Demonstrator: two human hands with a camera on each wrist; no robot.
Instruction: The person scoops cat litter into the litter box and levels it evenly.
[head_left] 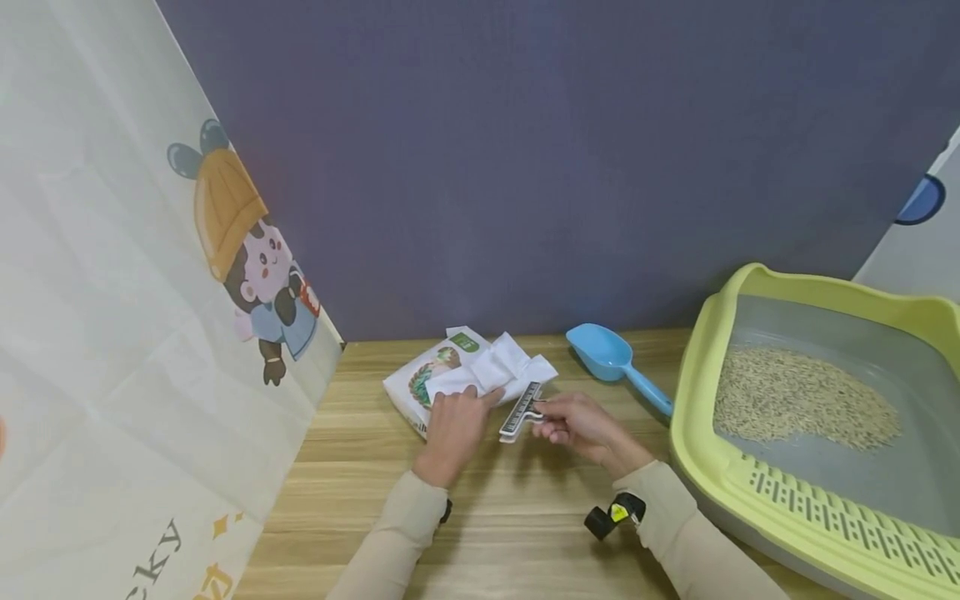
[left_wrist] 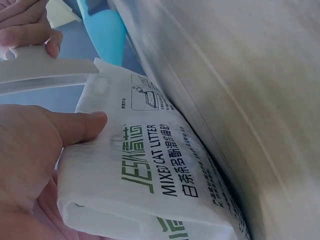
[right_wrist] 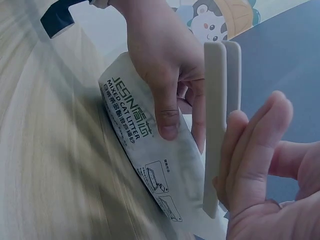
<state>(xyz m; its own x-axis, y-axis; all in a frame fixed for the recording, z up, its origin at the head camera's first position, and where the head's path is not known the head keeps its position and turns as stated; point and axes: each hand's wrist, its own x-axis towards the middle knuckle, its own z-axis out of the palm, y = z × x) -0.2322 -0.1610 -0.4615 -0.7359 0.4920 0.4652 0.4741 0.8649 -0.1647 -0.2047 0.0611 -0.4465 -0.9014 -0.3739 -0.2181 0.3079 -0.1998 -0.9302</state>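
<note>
A white bag of cat litter [head_left: 411,385] lies on the wooden tabletop, its top part folded over; green and black print shows in the left wrist view. My left hand [head_left: 452,423] grips the folded part, the thumb pressing its printed face and the fingers behind it. To the right of the bag, my right hand [head_left: 583,423] pinches a white and black bag clip [head_left: 517,414] by its handle. In the right wrist view the two long bars of the clip [right_wrist: 216,125] stand slightly apart, close to the bag's edge. Whether they touch the bag I cannot tell.
A blue scoop [head_left: 603,354] lies behind my right hand, its handle reaching the litter box. The yellow-green and grey litter box [head_left: 701,400] holds a heap of pellet litter [head_left: 798,396] on the right. A dark panel [head_left: 525,167] rises along the table's back edge.
</note>
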